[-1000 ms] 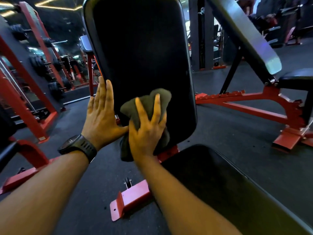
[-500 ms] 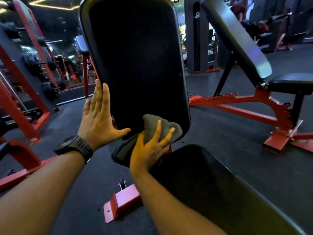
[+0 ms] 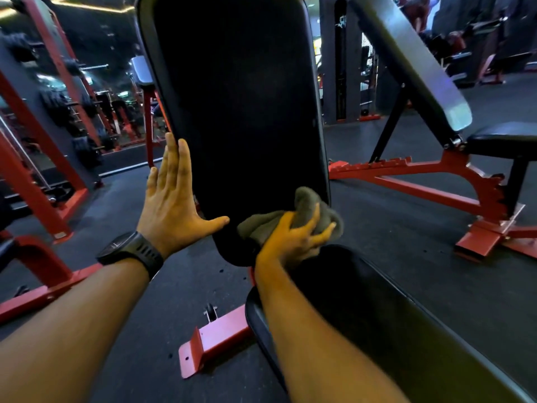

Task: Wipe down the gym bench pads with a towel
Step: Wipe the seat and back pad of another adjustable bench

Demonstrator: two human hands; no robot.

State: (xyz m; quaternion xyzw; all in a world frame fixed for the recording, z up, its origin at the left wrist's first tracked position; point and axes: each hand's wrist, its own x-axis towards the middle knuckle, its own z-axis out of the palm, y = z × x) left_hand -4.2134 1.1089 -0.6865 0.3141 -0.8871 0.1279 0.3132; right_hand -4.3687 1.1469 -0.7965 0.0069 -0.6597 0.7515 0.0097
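A tall black back pad (image 3: 238, 106) stands nearly upright in front of me. Below it, the black seat pad (image 3: 392, 321) runs toward the lower right. My right hand (image 3: 290, 237) is shut on a bunched grey-green towel (image 3: 308, 210) and presses it against the back pad's lower right corner, just above the seat pad. My left hand (image 3: 174, 199), fingers spread flat, rests against the back pad's left edge, thumb on its face. A black watch sits on that wrist.
A second incline bench (image 3: 412, 68) on a red frame (image 3: 421, 184) stands to the right. Red weight racks (image 3: 43, 146) with plates line the left. A red foot (image 3: 215, 341) of my bench juts out on the dark rubber floor.
My right hand has dragged the towel down the back pad and across to its lower right corner. My left hand has stayed on the pad's left edge.
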